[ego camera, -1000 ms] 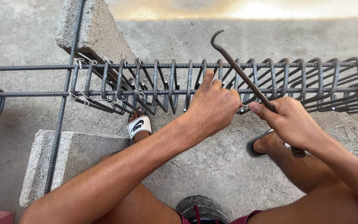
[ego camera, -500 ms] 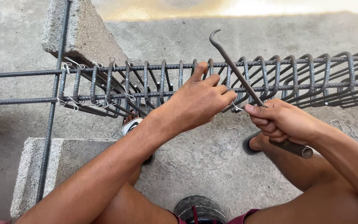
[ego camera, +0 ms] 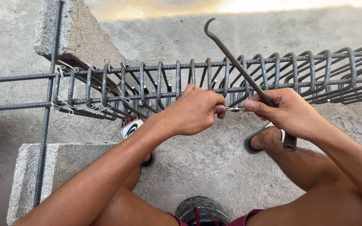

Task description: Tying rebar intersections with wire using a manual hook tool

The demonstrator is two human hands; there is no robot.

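Left hand (ego camera: 195,111) pinches a thin wire (ego camera: 232,109) (seemingly); right hand (ego camera: 288,111) clamps the hooked tool (ego camera: 239,67) at the rebar cage (ego camera: 315,75).

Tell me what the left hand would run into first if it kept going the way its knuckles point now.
The left hand points right, toward the right hand. First in line is the thin tie wire pinched between them, then the right thumb; the gap is small. Depth looks about level, though one view cannot confirm it.
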